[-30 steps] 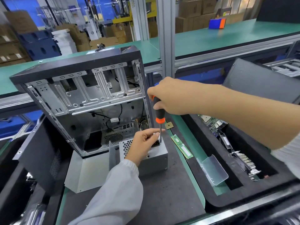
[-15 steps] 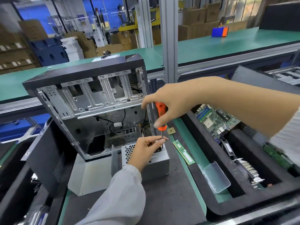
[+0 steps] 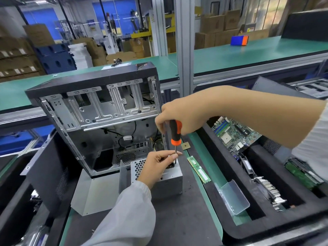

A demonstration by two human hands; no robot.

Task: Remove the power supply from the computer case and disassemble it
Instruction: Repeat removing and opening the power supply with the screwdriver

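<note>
screwdriver tip — hidden behind left fingers

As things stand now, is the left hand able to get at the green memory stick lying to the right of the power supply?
Probably not at once. The left hand pinches the screwdriver shaft on the power supply. The memory stick lies uncovered close by, so once freed it looks reachable.

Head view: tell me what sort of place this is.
Most likely a factory bench for taking computers apart. An open computer case stands on a green-topped workbench, a foam tray holds a pulled motherboard, and stacked cardboard boxes fill the hall behind.
</note>
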